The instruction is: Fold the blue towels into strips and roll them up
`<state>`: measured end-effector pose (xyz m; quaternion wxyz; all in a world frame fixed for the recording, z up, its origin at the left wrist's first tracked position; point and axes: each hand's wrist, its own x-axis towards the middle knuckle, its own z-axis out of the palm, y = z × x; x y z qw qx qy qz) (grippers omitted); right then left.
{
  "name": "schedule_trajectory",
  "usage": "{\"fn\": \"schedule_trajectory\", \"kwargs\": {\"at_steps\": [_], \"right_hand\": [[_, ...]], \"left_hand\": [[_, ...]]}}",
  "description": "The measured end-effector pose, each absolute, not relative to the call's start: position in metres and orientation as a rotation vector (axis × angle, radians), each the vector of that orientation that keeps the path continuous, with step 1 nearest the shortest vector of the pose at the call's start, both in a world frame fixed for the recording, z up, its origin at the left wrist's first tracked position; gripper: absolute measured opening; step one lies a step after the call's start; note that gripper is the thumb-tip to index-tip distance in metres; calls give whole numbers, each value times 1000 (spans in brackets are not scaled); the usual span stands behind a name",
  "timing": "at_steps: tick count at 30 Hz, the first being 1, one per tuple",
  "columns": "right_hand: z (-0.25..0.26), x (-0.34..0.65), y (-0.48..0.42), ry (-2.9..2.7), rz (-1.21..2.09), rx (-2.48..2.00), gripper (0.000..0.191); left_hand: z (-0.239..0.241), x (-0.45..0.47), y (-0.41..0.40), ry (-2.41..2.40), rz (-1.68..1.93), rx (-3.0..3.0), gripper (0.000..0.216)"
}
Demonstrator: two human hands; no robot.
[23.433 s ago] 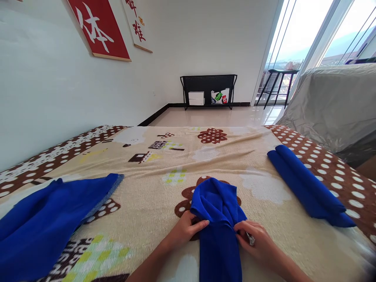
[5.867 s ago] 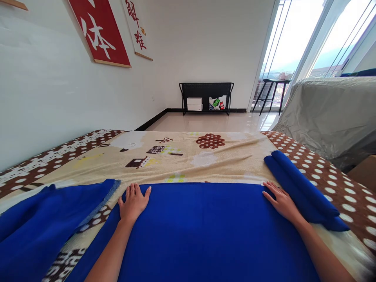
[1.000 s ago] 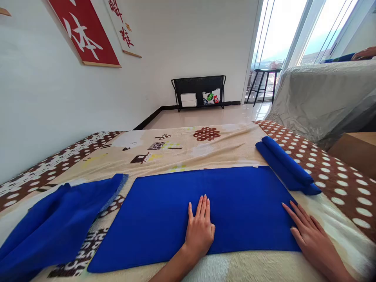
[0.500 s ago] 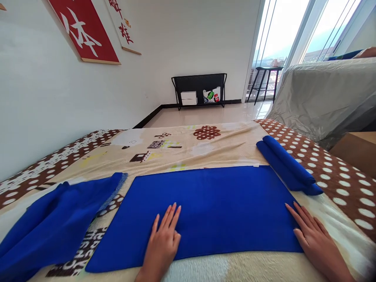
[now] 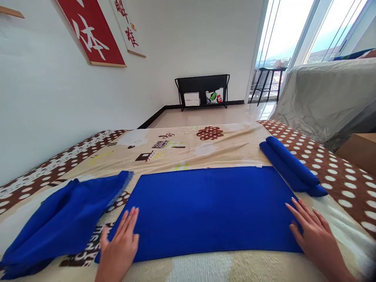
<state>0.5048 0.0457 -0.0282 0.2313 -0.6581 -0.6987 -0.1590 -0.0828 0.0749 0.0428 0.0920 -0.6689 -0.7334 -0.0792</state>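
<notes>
A blue towel (image 5: pixel 205 207) lies flat, folded into a long rectangle, on the patterned blanket (image 5: pixel 205 150). My left hand (image 5: pixel 120 244) rests flat with fingers stretched out on the towel's near left corner. My right hand (image 5: pixel 313 231) lies flat and open on the towel's right end. Neither hand holds anything.
Two rolled blue towels (image 5: pixel 292 166) lie right of the flat one. A loose pile of blue towels (image 5: pixel 64 217) lies at left. A grey covered piece of furniture (image 5: pixel 326 98) stands at right, a black rack (image 5: pixel 202 92) against the far wall, a cardboard box (image 5: pixel 360 150) at right.
My left hand has slid left along the towel, from its middle to its near left corner. My right hand has stayed on the right end.
</notes>
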Motion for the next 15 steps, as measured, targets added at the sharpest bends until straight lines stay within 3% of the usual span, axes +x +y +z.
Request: {"fn": "schedule_trajectory", "kwargs": {"at_steps": [5,9,15], "right_hand": [[28,387,121,-2192,66,-1547,51],[32,297,193,-2278,184,-1468,50],[-2,331,241,-2239,200,-1522,49]], "left_hand": [[81,54,132,-1847,-180,-2567,69],[65,139,189,-1806,-164,-2649,65],[18,99,235,-1909,-201,-2526,55]]}}
